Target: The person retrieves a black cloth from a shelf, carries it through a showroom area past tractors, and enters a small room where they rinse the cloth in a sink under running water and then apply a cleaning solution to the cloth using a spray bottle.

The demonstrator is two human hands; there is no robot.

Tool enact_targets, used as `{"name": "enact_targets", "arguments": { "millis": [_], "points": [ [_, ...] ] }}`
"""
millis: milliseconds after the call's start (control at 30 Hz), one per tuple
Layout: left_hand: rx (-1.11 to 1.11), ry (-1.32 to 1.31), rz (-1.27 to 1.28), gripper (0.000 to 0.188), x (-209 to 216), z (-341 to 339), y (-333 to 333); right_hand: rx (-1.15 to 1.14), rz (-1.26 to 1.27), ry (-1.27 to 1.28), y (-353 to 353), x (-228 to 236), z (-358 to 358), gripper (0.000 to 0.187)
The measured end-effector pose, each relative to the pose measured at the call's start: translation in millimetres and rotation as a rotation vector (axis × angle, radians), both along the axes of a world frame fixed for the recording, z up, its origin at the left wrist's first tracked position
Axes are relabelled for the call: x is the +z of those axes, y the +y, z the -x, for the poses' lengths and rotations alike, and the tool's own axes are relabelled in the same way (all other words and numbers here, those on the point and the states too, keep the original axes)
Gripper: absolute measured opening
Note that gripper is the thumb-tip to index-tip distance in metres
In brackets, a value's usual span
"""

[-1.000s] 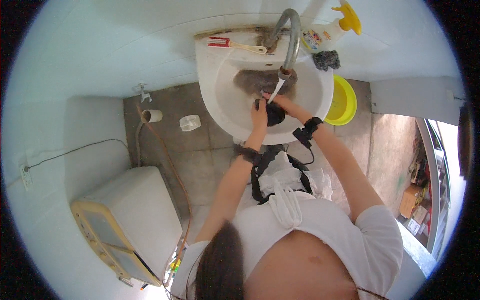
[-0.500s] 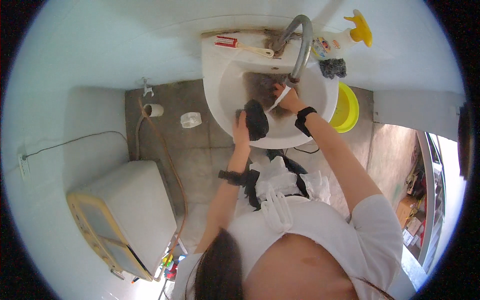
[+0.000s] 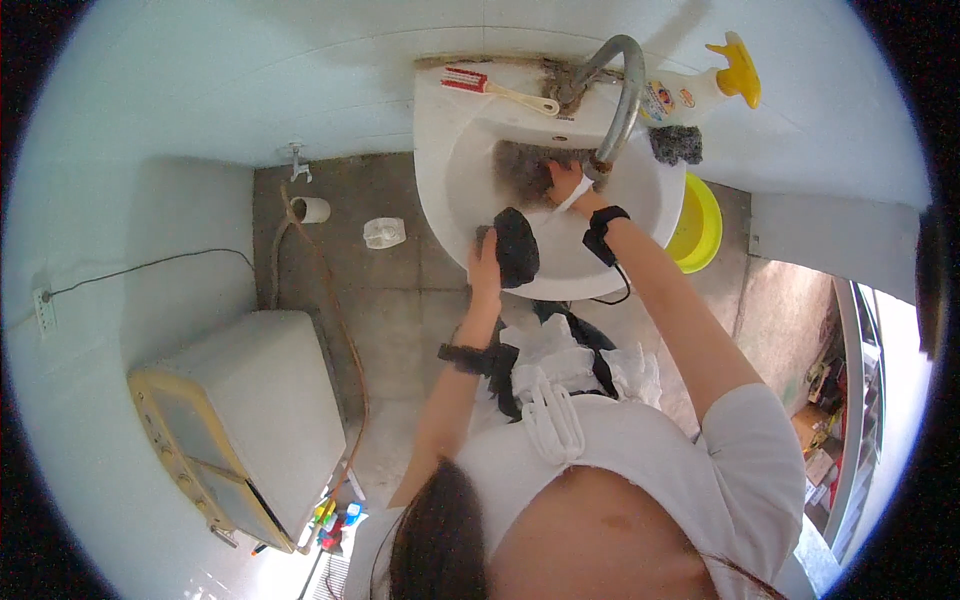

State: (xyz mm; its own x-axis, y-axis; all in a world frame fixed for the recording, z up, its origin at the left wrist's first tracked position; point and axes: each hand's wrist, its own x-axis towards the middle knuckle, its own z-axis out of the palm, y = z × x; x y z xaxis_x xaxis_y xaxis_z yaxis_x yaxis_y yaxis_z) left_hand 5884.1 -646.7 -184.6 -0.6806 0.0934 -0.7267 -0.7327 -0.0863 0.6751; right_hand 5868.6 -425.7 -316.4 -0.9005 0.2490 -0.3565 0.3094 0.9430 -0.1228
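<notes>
My left hand (image 3: 486,268) grips a soft-looking black lump (image 3: 516,248) over the near left rim of the white sink (image 3: 462,185); its exact kind does not show. Down in the basin is my right hand (image 3: 567,182), its fingers apart at the edge of a dark, murky patch (image 3: 522,172). I see nothing held in it, though the fingertips are partly blurred. From the curved metal faucet (image 3: 632,85) a white stream of water (image 3: 574,195) runs down past the right hand. Each wrist wears a black band.
A red-and-white brush (image 3: 500,92) lies on the sink's back ledge. At the right stand a yellow-topped spray bottle (image 3: 690,95) and a dark grey scrubber (image 3: 677,145). Below is a yellow-green basin (image 3: 708,225). A white cabinet-like appliance (image 3: 250,400) and a hose (image 3: 345,330) are at left.
My right hand has shifted slightly upward and left relative to the sink. The left hand keeps its grip on the black lump. The whole view has shifted a little.
</notes>
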Motion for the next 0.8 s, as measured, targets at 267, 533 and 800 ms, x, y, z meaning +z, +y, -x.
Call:
{"name": "enact_targets", "arguments": {
  "millis": [267, 533, 800],
  "points": [
    [-0.194, 0.116, 0.131, 0.052, 12.8, 4.2, 3.8, 0.219, -0.517, 0.265, 8.9, -38.5, 6.6, 0.033],
    [-0.255, 0.203, 0.066, 0.043, 3.0, 1.3, 6.6, 0.082, -0.324, -0.177, -9.2, -5.5, 6.2, 0.042],
    [-0.294, 0.161, 0.009, 0.046, -41.6, 9.6, 9.6, -0.460, 0.068, 0.004, -11.8, 54.5, -3.3, 0.056]
  ]
}}
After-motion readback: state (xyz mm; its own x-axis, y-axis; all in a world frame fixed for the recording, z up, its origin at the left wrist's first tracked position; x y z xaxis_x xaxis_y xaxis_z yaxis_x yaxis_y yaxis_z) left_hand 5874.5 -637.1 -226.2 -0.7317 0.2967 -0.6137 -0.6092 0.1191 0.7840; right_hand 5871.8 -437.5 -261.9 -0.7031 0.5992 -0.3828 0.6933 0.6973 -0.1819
